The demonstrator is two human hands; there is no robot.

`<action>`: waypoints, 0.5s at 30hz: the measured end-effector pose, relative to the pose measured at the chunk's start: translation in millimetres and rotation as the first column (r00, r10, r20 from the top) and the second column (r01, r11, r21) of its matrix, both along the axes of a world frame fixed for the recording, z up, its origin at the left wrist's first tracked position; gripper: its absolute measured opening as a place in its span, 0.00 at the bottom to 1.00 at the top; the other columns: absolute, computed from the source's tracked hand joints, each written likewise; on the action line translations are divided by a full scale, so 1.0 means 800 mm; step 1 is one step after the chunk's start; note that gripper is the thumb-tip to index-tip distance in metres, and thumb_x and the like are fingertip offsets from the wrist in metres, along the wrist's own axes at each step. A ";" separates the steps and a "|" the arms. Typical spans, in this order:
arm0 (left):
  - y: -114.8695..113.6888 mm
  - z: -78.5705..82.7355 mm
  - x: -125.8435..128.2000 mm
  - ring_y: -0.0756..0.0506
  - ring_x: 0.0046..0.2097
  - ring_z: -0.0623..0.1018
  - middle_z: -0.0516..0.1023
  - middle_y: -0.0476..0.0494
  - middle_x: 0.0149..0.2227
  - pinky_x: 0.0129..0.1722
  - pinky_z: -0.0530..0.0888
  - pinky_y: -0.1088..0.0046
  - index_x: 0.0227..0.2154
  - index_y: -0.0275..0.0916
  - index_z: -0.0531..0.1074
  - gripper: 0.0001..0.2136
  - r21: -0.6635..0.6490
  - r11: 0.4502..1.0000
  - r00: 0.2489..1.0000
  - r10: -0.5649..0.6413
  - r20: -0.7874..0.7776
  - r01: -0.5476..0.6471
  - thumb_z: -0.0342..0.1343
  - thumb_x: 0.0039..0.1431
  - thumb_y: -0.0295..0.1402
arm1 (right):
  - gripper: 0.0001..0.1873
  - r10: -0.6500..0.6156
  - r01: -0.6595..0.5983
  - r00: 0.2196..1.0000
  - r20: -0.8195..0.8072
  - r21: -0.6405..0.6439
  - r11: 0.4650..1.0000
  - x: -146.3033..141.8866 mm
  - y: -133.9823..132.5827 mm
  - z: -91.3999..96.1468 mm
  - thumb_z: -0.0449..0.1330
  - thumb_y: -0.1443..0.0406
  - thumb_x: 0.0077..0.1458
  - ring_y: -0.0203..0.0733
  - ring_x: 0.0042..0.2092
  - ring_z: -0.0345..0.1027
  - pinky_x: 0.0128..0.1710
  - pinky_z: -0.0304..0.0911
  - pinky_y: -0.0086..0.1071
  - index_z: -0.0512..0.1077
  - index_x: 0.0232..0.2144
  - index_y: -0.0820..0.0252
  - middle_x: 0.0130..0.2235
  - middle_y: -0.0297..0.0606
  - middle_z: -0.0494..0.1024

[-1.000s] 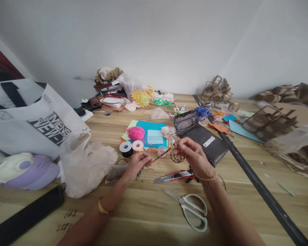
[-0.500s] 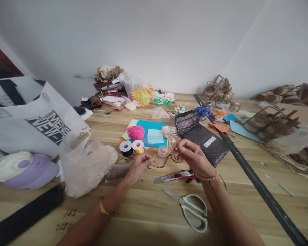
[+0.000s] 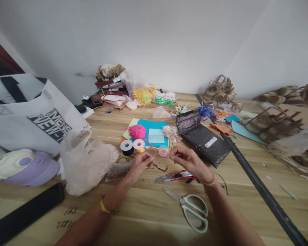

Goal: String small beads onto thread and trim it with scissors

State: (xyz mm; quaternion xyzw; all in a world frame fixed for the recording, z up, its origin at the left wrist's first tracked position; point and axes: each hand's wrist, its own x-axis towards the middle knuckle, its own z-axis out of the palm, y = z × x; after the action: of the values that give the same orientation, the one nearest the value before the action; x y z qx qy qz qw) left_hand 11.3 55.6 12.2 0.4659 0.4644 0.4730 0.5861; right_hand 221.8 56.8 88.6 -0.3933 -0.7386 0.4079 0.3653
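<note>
My left hand (image 3: 141, 163) pinches one end of a thin beaded string (image 3: 161, 167) above the wooden table (image 3: 149, 212). My right hand (image 3: 186, 160) is closed in a pinch on the string's other end, a hand's width to the right. The string sags between them and its beads rest on the table. A small pink cup (image 3: 163, 150) stands just behind the gap between my hands. A small bag of beads (image 3: 116, 172) lies left of my left hand.
A utility knife (image 3: 173, 177) and scissors (image 3: 192, 206) lie in front of my hands. Black and white spools (image 3: 132, 146), pink yarn (image 3: 137, 132), blue paper (image 3: 154, 131) and a black mesh pouch (image 3: 202, 136) lie behind. Plastic bag (image 3: 86, 160), tote bag (image 3: 36, 116) and phone (image 3: 25, 213) at left.
My right hand has dropped lower and moved left toward my left hand. The beaded string, taut a second ago, now hangs slack onto the table.
</note>
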 end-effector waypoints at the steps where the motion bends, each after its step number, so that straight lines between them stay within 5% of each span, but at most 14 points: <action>1: 0.000 0.001 0.000 0.53 0.23 0.68 0.71 0.50 0.21 0.26 0.66 0.77 0.21 0.36 0.70 0.13 0.004 1.000 1.000 0.006 -0.006 -0.006 0.63 0.44 0.40 | 0.11 -0.021 0.018 0.998 0.056 0.054 0.998 -0.001 -0.001 0.000 0.58 0.59 0.57 0.37 0.29 0.61 0.30 0.59 0.30 0.71 0.27 0.59 0.27 0.35 0.70; 7: -0.001 0.005 -0.001 0.52 0.24 0.67 0.70 0.50 0.20 0.27 0.67 0.77 0.21 0.36 0.70 0.13 0.014 1.000 1.000 0.004 -0.013 -0.004 0.63 0.45 0.41 | 0.10 -0.098 0.044 0.963 0.250 0.213 0.976 -0.001 -0.004 -0.001 0.55 0.62 0.58 0.40 0.32 0.65 0.34 0.60 0.34 0.73 0.28 0.59 0.30 0.38 0.69; 15: 0.000 0.008 -0.004 0.48 0.30 0.71 0.73 0.47 0.24 0.32 0.67 0.74 0.22 0.37 0.72 0.11 0.069 0.997 0.998 -0.014 -0.063 0.018 0.63 0.44 0.40 | 0.09 -0.051 0.045 0.998 0.034 0.148 0.988 -0.004 -0.002 -0.002 0.58 0.60 0.57 0.41 0.36 0.65 0.37 0.60 0.34 0.72 0.29 0.58 0.32 0.37 0.71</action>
State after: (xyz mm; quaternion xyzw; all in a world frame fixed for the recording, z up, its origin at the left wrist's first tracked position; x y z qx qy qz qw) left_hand 8.0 55.8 18.5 0.5045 0.4621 0.4693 0.5583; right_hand 218.3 55.1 86.6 -0.3905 -0.7637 0.3361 0.3890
